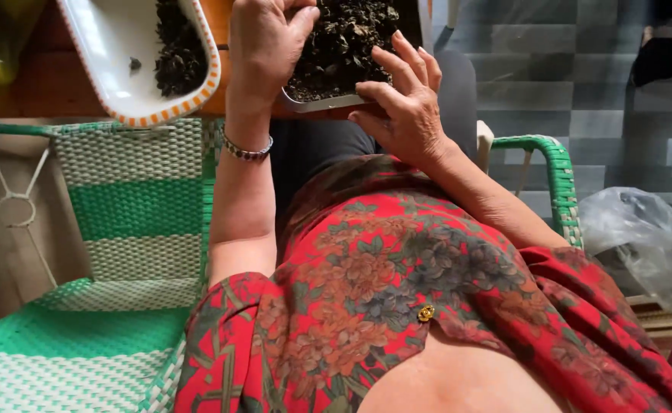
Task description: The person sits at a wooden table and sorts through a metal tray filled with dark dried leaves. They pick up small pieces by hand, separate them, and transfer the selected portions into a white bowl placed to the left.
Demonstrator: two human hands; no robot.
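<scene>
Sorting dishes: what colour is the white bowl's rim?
Orange-and-white checks edge the bowl, seen in the head view.
</scene>
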